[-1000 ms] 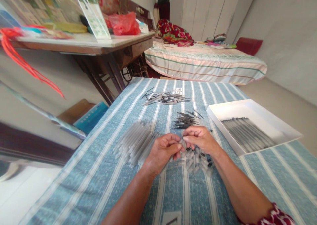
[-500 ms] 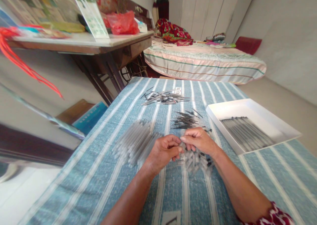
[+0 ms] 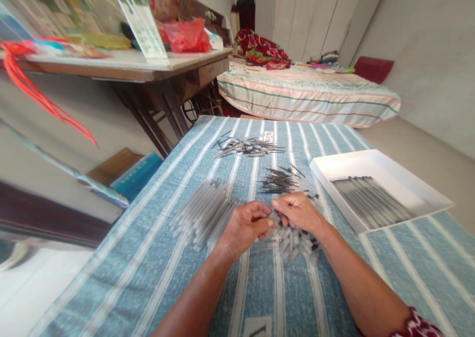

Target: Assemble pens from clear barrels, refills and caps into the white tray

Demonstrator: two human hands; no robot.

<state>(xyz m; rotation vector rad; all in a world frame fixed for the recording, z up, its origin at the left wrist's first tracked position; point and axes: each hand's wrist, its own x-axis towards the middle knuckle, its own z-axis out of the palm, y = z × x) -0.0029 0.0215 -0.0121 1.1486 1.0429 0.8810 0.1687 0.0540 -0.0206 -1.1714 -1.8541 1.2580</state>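
Observation:
My left hand (image 3: 248, 224) is closed, its thumb and fingertips drawn together. My right hand (image 3: 300, 211) pinches close beside it, the fingertips almost touching. Whatever the fingers hold is too small and blurred to make out. Left of my left hand lies a stack of translucent grey pen barrels (image 3: 202, 213). Below my right hand is a pile of short clear pen caps (image 3: 297, 245), some with black parts. Just beyond the hands sits a bunch of thin black pen refills (image 3: 279, 181). Part of the cap pile is hidden by my right hand.
A shallow white box (image 3: 419, 193) on the right holds a row of pens (image 3: 371, 201). Farther back lies a loose heap of thin dark and light sticks (image 3: 248, 146). All rest on a blue striped tablecloth (image 3: 200, 282). A desk (image 3: 193, 65) stands at the left, a bed (image 3: 308, 92) behind.
My right hand has shifted very slightly, its fingertips lower against the left. The left hand holds nearly the same pose. The whole view has moved a little.

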